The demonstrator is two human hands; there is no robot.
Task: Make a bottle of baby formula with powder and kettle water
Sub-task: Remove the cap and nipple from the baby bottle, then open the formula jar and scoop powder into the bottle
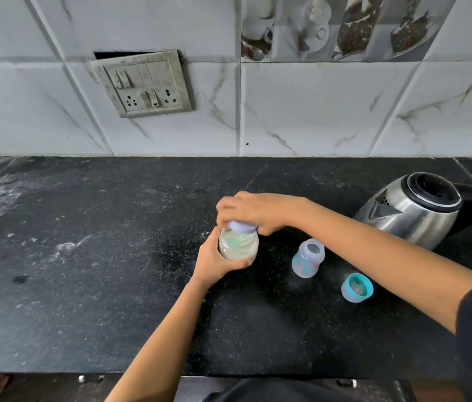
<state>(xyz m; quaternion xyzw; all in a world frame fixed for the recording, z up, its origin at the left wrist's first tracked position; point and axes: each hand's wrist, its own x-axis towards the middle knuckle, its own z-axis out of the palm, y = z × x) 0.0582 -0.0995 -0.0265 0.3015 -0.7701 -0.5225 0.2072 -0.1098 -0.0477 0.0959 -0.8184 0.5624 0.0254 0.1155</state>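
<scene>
**user1:** Head view, how far in are we?

**user2:** Early, I'd say. Middle of the frame, the left hand (214, 262) is wrapped around a clear powder jar (238, 246) standing on the counter (84, 300). The right hand (253, 211) is clamped over its lilac lid (243, 226). Can't tell if it's coming off or going on. Right of that, the baby bottle (308, 258) stands open, and it looks like nothing's in it, though I can't be sure. Its teal teat collar (357, 287) lies apart, lower right. The kettle (411, 208) sits upper right with its lid down. So scooping, pouring, capping and shaking all look undone.

**user1:** Room to work?

**user2:** Decent. Left of the jar it's a wide run of dark counter with only pale smears. The tiled wall (316, 111) is well behind. The counter's front edge runs along the bottom of the frame, well apart from everything. The tight spot is the right forearm, which crosses just above the bottle, between it and the kettle.
</scene>
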